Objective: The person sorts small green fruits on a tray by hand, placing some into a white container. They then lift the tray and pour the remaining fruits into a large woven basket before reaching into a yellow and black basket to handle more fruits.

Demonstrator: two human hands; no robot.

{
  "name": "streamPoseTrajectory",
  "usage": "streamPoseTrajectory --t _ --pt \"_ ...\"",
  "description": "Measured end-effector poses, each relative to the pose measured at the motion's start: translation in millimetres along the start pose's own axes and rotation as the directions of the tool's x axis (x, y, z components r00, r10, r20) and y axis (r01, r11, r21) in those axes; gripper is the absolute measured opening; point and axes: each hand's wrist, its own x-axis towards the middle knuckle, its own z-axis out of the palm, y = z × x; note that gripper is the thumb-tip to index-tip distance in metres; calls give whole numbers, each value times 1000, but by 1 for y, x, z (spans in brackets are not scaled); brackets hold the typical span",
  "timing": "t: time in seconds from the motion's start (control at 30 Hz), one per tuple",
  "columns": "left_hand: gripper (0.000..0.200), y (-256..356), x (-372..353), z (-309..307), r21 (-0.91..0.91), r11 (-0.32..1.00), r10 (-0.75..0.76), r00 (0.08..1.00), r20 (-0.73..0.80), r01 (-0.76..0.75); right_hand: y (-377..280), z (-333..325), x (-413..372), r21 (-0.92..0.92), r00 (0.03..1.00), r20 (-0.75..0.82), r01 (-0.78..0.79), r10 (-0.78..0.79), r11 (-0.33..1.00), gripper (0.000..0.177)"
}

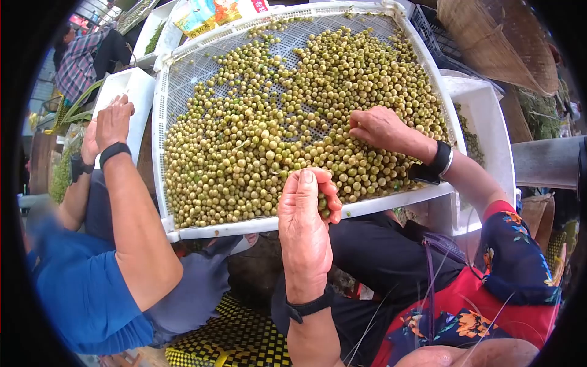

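Note:
A wide white mesh tray (160, 140) in front of me holds a thick spread of small round yellow-green fruits (244, 159). Close to the camera, over the tray's near rim, my left hand (306, 211) is raised with its thumb up and fingers curled. A few greener fruits (323, 205) show in the hollow of that hand. My right hand (385, 129) is over the fruits right of the middle, its fingers bent and pressed together. Whatever those fingertips hold is hidden. Both my wrists wear dark bands.
At left, a co-worker in a blue shirt (92, 281) has both hands near a white foam box (137, 88). Another white box (495, 122) with fruits stands under the tray's right side. A printed bag (214, 15) lies at the far rim. A woven yellow-black basket (238, 333) is below.

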Motion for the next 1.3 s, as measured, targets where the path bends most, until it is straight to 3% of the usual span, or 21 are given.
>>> streamPoseTrajectory --t 0.17,0.27,0.33,0.4,0.47,0.63,0.73,0.8,0.9,0.93,0.97,1.0,1.07,1.1,1.13,1.2,1.23,1.3 --pt "22 -1 1 1 -5 1000 -1 1000 -7 1 0 1 8 -26 997 -15 74 -74 997 14" --pt "22 2 0 2 11 1000 3 1000 -8 -3 0 -6 8 79 997 -45 62 -59 995 11" --pt "22 2 0 2 0 1000 -5 1000 -4 5 -2 -15 1 373 997 -69 69 -46 925 9" --pt "22 2 -1 1 19 1000 -5 1000 -6 5 -1 -20 -5 447 997 -70 70 -43 892 9" --pt "22 1 0 2 2 1000 -16 1000 -5 16 2 -23 -7 570 998 -47 -13 49 822 10" --pt "21 -2 0 4 -5 1000 -12 1000 12 12 10 -17 2 646 959 -150 -89 241 758 23" --pt "21 -1 0 3 -10 1000 -14 1000 -4 14 19 -15 13 615 959 -185 -59 216 787 26" --pt "21 0 0 2 -11 1000 -10 1000 -15 10 6 -22 10 682 988 -103 -10 111 731 26" --pt "23 2 -2 2 -9 1000 -4 1000 -12 4 -38 -47 -12 704 985 48 86 -168 705 21" --pt "23 2 -5 3 -9 1000 -2 1000 -12 2 -51 -47 -20 715 950 63 172 -307 678 17" --pt "23 3 -8 4 -11 1000 -1 1000 -15 1 -63 -49 -26 733 875 177 189 -451 654 13" --pt "24 3 -12 5 -12 1000 0 1000 -15 0 -78 -48 -28 753 782 99 345 -615 560 10" --pt "24 6 -20 6 4 1000 3 1000 -11 -3 -86 -56 -6 763 667 163 382 -727 521 10" --pt "24 6 -24 5 4 1000 -12 1000 -9 12 -75 -52 22 666 670 57 527 -740 528 16" --pt "24 7 -27 3 1 1000 -26 1000 -7 26 -68 -51 52 648 739 -110 560 -664 516 21" --pt "23 9 -32 0 -4 999 -40 999 -24 40 -39 -45 123 555 903 -115 405 -415 727 15" --pt "23 12 -33 -1 -10 998 -66 997 -36 66 -24 -41 158 433 935 -222 348 -276 832 15" --pt "23 16 -36 -5 -22 994 -110 992 -58 109 5 -28 214 403 930 -341 276 -136 873 19"
